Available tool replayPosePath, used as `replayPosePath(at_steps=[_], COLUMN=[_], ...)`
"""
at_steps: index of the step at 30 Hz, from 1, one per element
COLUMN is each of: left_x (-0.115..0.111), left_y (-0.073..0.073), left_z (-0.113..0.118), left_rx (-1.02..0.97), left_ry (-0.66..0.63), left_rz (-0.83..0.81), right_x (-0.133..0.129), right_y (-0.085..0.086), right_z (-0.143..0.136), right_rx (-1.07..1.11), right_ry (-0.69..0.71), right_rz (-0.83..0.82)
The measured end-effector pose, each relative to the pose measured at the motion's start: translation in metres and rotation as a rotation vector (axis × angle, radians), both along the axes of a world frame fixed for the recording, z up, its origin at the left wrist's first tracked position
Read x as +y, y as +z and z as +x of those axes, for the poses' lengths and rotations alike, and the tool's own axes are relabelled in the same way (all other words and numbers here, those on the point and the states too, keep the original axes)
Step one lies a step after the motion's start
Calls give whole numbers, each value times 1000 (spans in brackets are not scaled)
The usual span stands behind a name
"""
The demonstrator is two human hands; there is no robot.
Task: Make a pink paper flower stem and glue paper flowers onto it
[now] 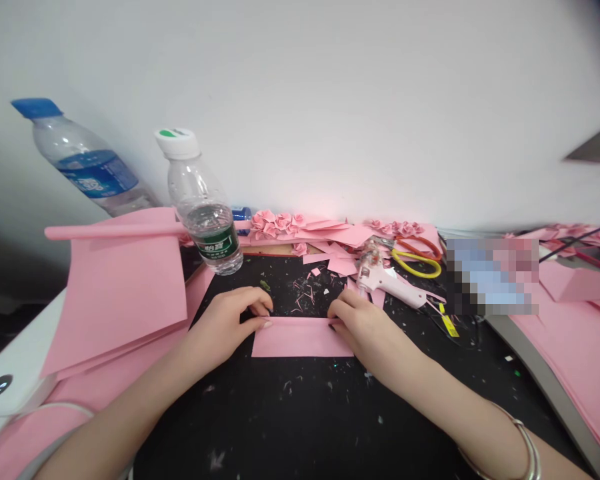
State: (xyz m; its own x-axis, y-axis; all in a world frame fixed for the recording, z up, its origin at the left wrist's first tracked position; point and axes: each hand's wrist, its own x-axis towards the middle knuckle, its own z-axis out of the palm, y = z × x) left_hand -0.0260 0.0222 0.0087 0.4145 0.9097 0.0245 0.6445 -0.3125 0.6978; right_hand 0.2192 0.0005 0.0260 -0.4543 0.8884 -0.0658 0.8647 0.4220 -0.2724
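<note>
A strip of pink paper (303,341) lies on the black work surface (290,427) in front of me, its far edge folded or curled over. My left hand (240,313) pinches the far left corner between thumb and fingers. At the far right corner, my right hand (353,320) is closed on the same edge, its fingertips partly hidden behind the paper. Just beyond my right hand lies a white hot glue gun (393,283). Small pink paper scraps (305,293) are scattered past the strip.
Two plastic water bottles, one green-labelled (213,230) and one blue-labelled (97,170), stand at the left. Pink sheets (130,287) are stacked beside them. Pink paper flowers (275,223) line the wall. Yellow-and-orange-handled scissors (417,263) and a blurred-out patch (493,277) are at the right.
</note>
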Motion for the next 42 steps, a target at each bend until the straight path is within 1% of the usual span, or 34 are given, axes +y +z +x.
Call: replayPosePath(at_steps=[2,4,8,10,13,15,18,22,24,26,28,31,33,35,37,42], left_x=[0,0,-1,-3,-9,-15,-23,-28,-29,-29,-28,-25,-21,-17,-12,-5], left_y=[-2,-5,-9,-7,2,8,14,11,8,7,8,11,11,9,4,-4], left_z=[-1,-2,-3,-3,0,2,8,19,22,23,20,13,8,3,0,-4], left_rx=[10,37,86,136,241,279,311,314,308,322,349,380,378,351,310,183], left_ry=[-23,-68,-114,-161,-222,-230,-237,-233,-222,-206,-176,-132,-134,-145,-148,-108], left_rz=[39,119,267,277,228,205,234,297,305,296,286,289,300,312,298,183], right_x=[0,-1,-1,-3,-9,-15,-23,-25,-24,-23,-23,-22,-20,-17,-13,-4], right_y=[-1,-3,-1,3,9,10,4,-7,-8,-6,1,12,16,16,13,4], right_z=[0,-1,-3,-5,-7,-9,-16,-26,-30,-29,-26,-17,-11,-8,-6,-5], right_rx=[-18,-44,-130,-187,-271,-314,-333,-280,-271,-283,-311,-371,-386,-347,-264,-67], right_ry=[17,31,58,85,119,129,162,273,305,280,218,123,80,57,50,39], right_rz=[11,40,85,62,27,53,123,187,205,202,169,101,65,38,20,17])
